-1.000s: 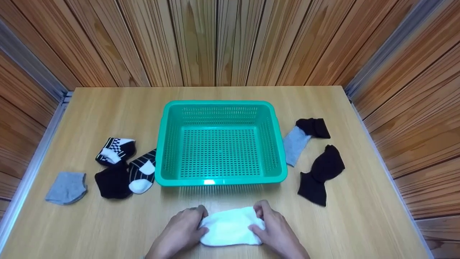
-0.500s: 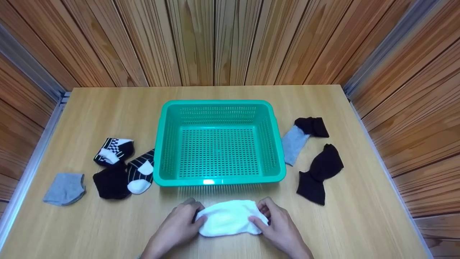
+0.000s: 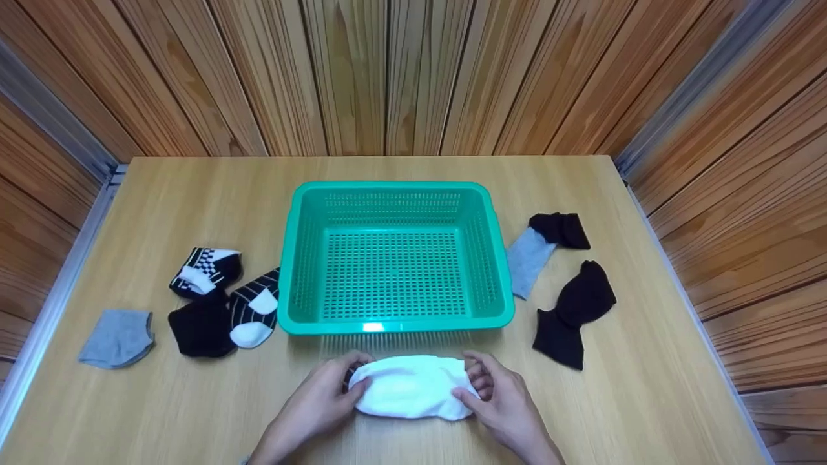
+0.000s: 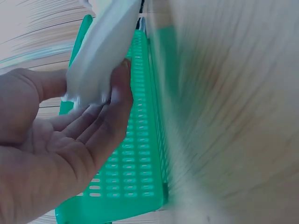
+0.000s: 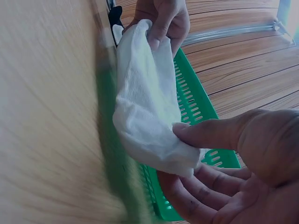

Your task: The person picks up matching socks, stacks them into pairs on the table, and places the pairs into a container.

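A white sock (image 3: 413, 387) stretches sideways between the two hands in the head view, in front of the basket. My left hand (image 3: 329, 394) pinches its left end, thumb on the near face and fingers behind. The right end is pinched by my right hand (image 3: 501, 400) in the same way. In the left wrist view the thumb and curled fingers of the left hand (image 4: 70, 126) grip the cloth. The right wrist view has the right hand (image 5: 224, 163) with its thumb pressed on the white sock (image 5: 145, 102) and fingers underneath. Some fingertips are hidden behind the fabric.
A green perforated basket (image 3: 395, 323) stands mid-table. Left of it lie a grey sock (image 3: 116, 339), a black sock (image 3: 201, 326), a checkered sock (image 3: 210, 268) and a striped sock (image 3: 252, 313). To its right are a grey sock (image 3: 530, 258) and black socks (image 3: 572, 316).
Both hands have moved a little away from the body with the white sock, closer to the basket's near edge. The fingers at its right end have shifted slightly. The other socks stay put.
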